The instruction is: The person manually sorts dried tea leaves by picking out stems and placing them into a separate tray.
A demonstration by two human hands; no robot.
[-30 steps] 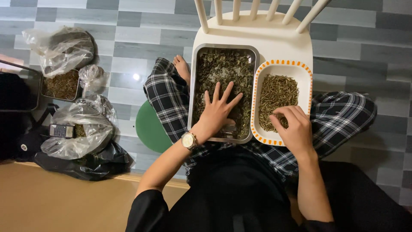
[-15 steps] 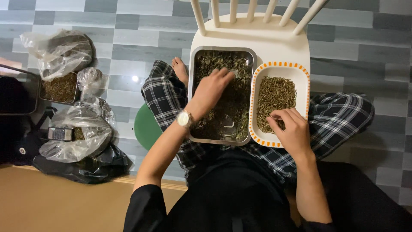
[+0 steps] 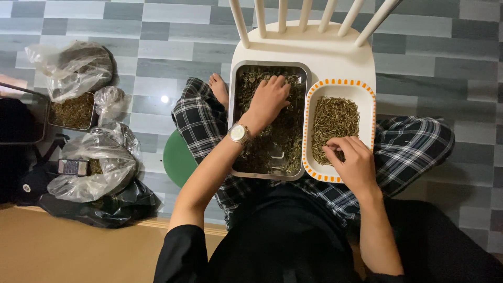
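A rectangular metal tray [image 3: 238, 112] of dark, mixed dried leaves is seen on the seat of a white chair [image 3: 335, 57]. The left hand [image 3: 270, 97] is laid flat on the leaves at the tray's far end, fingers spread wide, nothing gripped. Just right of those fingers, a white tray with an orange-dashed rim [image 3: 367, 97] holds paler, straw-like sorted stems; the right hand [image 3: 353, 160] is set at its near edge, fingers drawn narrow, pinching at the stems. Well left of both hands, crumpled clear plastic bags [image 3: 94, 160] of dried herb are heaped on the grey tiled floor, over a black bag [image 3: 112, 209].
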